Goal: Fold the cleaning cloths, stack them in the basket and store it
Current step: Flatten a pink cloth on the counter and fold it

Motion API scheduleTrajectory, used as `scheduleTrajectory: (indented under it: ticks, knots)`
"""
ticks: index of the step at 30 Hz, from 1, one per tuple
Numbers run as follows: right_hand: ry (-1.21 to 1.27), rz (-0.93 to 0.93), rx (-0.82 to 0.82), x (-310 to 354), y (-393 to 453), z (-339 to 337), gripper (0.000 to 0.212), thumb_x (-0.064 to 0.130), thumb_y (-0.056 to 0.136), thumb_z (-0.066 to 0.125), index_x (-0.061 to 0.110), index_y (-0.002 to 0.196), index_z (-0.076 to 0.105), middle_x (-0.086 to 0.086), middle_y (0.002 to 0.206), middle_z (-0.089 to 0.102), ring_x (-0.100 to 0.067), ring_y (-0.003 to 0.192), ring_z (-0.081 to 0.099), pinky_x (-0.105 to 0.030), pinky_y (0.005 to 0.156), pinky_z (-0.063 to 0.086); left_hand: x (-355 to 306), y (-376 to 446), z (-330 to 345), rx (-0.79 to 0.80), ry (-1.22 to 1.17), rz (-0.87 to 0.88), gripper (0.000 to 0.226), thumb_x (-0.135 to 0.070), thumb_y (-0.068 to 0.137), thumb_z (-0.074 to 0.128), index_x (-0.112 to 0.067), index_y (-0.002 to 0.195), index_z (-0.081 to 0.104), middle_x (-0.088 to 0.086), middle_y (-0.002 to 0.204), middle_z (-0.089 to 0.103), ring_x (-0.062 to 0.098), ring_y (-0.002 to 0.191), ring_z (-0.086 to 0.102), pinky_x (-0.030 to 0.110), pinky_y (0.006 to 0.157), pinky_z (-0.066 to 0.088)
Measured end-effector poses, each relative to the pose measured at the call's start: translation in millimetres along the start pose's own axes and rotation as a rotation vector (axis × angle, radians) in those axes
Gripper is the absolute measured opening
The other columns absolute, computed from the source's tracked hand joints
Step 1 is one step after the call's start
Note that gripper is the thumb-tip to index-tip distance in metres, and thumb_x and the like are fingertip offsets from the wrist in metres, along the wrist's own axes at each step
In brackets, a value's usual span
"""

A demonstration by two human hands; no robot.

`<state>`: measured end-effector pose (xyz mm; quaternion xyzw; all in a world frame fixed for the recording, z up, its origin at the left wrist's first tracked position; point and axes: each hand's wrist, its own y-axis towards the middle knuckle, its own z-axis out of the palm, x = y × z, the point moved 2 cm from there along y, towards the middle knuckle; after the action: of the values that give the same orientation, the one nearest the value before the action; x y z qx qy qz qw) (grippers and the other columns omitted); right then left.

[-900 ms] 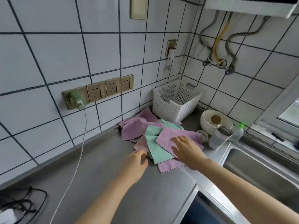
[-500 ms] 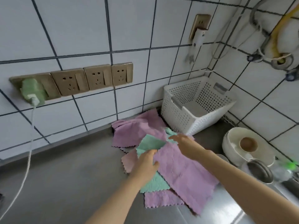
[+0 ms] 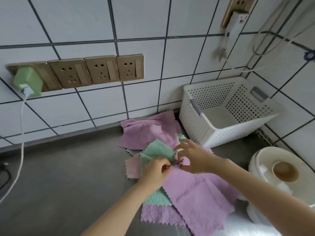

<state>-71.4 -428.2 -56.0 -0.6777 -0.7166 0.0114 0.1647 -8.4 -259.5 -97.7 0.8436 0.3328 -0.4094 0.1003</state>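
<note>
Steel counter (image 3: 71,176) carries scattered cloths beside an empty white basket (image 3: 201,126). Left hand (image 3: 156,172) and right hand (image 3: 192,158) both pinch the purple cloth (image 3: 196,191) edge.

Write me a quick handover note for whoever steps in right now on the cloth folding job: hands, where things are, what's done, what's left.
Left hand: pinching the top corner of the big purple cloth.
Right hand: pinching the same edge just beside it; the cloth is partly lifted at that end.
Cloth pile: purple, green and pink cloths lie loose and overlapping on the steel counter, against the tiled wall.
White basket: sits in the corner to the right of the pile, with no cloth inside.
Done: nothing is folded or stacked.
Left: fold each cloth, stack them in the basket, store it.
</note>
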Motion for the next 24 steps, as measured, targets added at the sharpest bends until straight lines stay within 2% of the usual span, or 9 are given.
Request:
scheduleTrajectory:
  ticks: [2,5,7,10,11,13,17,21,24]
  knots:
    - [-0.069,-0.024,0.116,5,-8,-5,0.022,0.04,0.08,0.065,0.023,0.095,0.066,0.015,0.143,0.04,-0.017,0.143,0.007,-0.043,0.112,0.017,0,-10,-10,0.119,-0.083,0.0,0.006,-0.021,0.09,0.06,-0.019,0.084,0.06,-0.007,0.082,0.058,0.011,0.079,0.055,0.022,0.071,0.041]
    - [-0.073,-0.108,0.201,14,-15,-13,0.023,0.043,0.078,0.065,0.022,0.083,0.065,0.018,0.142,0.042,-0.017,0.145,0.006,-0.048,0.112,0.017,-7,-29,-35,0.29,-0.19,0.0,0.013,-0.021,0.092,0.058,-0.025,0.08,0.055,-0.01,0.08,0.057,0.002,0.075,0.052,0.016,0.072,0.039]
    - [-0.049,-0.168,0.213,24,-19,-23,0.029,0.044,0.078,0.064,0.017,0.087,0.067,0.017,0.136,0.049,-0.016,0.144,0.014,-0.043,0.11,0.022,-12,-43,-59,0.326,-0.262,-0.016,0.012,-0.019,0.093,0.057,-0.022,0.081,0.056,-0.013,0.074,0.06,-0.002,0.072,0.052,0.013,0.068,0.039]
    - [0.216,-0.147,0.186,41,-29,-44,0.033,0.041,0.078,0.069,0.009,0.085,0.065,-0.002,0.11,0.066,-0.017,0.122,0.05,-0.034,0.094,0.044,-17,-66,-97,0.343,-0.389,-0.058,0.009,-0.014,0.093,0.058,-0.017,0.084,0.058,-0.013,0.07,0.065,-0.003,0.071,0.055,0.011,0.067,0.039]
    - [0.294,-0.123,0.193,50,-32,-50,0.033,0.04,0.078,0.071,0.008,0.08,0.06,-0.005,0.095,0.065,-0.016,0.101,0.059,-0.033,0.083,0.048,-16,-74,-110,0.339,-0.421,-0.062,0.008,-0.012,0.092,0.058,-0.013,0.084,0.059,-0.011,0.072,0.065,-0.002,0.072,0.055,0.011,0.067,0.04]
    - [0.349,-0.1,0.225,66,-37,-59,0.032,0.033,0.079,0.072,0.011,0.071,0.05,0.002,0.07,0.049,-0.008,0.066,0.046,-0.026,0.066,0.042,-11,-91,-135,0.299,-0.516,-0.077,0.007,-0.009,0.091,0.059,-0.009,0.085,0.06,-0.007,0.074,0.064,0.003,0.074,0.056,0.012,0.066,0.042]
    - [0.401,-0.04,0.259,88,-33,-64,0.025,0.03,0.08,0.075,0.017,0.078,0.053,0.012,0.075,0.051,-0.001,0.07,0.049,-0.025,0.073,0.05,14,-122,-187,0.183,-0.705,-0.102,0.032,-0.041,0.066,0.079,-0.014,0.079,0.068,0.003,0.076,0.064,0.008,0.072,0.058,0.015,0.061,0.047]
    - [0.4,-0.031,0.198,122,2,-70,0.031,0.026,0.08,0.075,0.027,0.061,0.051,0.015,0.06,0.051,0.006,0.056,0.049,-0.011,0.059,0.039,58,-152,-235,0.047,-0.55,-0.187,0.06,-0.059,0.05,0.083,-0.011,0.083,0.069,0.005,0.079,0.065,0.011,0.073,0.058,0.019,0.061,0.046]
    - [0.372,-0.079,-0.018,146,36,-79,0.039,0.024,0.079,0.076,0.021,0.056,0.045,0.009,0.057,0.039,-0.003,0.053,0.034,-0.018,0.054,0.031,81,-163,-274,-0.082,-0.416,-0.188,0.046,-0.055,0.061,0.078,-0.017,0.085,0.072,0.006,0.087,0.072,0.015,0.082,0.062,0.029,0.075,0.046]
